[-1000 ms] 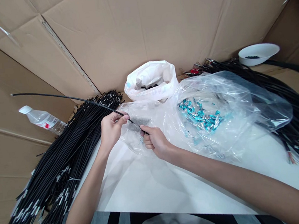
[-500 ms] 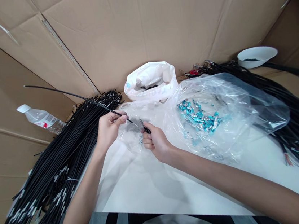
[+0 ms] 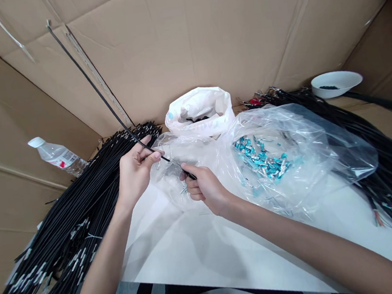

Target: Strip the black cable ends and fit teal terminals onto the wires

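Note:
My left hand (image 3: 137,167) pinches a long black cable (image 3: 98,91) near its lower end, and the rest of it rises up and left in front of the cardboard. Closed around a small black-handled tool (image 3: 189,174) is my right hand (image 3: 203,184). The tool's tip meets the cable's silvery end between the hands; fine detail there is too small to tell. Beneath both hands a clear plastic bag (image 3: 172,183) with small grey bits lies on the white sheet (image 3: 186,243).
Black cables (image 3: 82,208) are piled at left beside a water bottle (image 3: 59,156). A white bag (image 3: 202,124) stands behind. Rightward are a clear bag of blue scraps (image 3: 265,157), more cables with coloured wires (image 3: 379,153), and a white bowl (image 3: 337,83).
The cable's far end has swung up and right, so it stands steeper. My left hand has shifted slightly left and turned. The tool has come against the cable's near end.

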A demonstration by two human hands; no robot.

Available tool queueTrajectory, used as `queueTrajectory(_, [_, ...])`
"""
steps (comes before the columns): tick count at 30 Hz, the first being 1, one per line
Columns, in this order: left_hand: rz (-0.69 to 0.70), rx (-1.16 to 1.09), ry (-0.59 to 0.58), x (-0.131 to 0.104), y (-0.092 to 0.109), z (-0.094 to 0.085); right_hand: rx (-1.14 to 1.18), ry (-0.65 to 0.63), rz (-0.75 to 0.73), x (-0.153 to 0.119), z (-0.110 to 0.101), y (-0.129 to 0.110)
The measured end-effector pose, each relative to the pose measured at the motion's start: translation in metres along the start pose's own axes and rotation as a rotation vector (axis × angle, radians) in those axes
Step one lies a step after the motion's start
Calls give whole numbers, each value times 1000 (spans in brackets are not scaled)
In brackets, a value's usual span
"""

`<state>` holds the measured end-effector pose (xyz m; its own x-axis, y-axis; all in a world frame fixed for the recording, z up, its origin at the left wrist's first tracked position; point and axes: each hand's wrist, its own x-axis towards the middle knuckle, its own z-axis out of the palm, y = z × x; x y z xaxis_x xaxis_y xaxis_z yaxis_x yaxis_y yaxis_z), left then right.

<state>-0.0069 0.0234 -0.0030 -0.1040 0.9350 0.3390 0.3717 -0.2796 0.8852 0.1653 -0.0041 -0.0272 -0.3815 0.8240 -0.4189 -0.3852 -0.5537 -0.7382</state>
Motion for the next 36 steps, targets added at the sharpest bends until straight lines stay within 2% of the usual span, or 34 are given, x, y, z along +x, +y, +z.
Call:
queueTrajectory(6, [39,56,-20,-1,-9,2,-26,0,-9,5,-4,3])
queueTrajectory(17, [103,197,-62,-7,-7,5,-29,3,13,12,-5,4])
queueTrajectory(27, [144,198,-83,-5,-14,5,-32,-4,16,17,-7,9])
queueTrajectory(32, [120,187,-98,-5,-14,8,-53,-31,32,17,-5,10])
queueTrajectory(36, [104,173,-85,-7,-13,11,-27,2,45,18,-3,11])
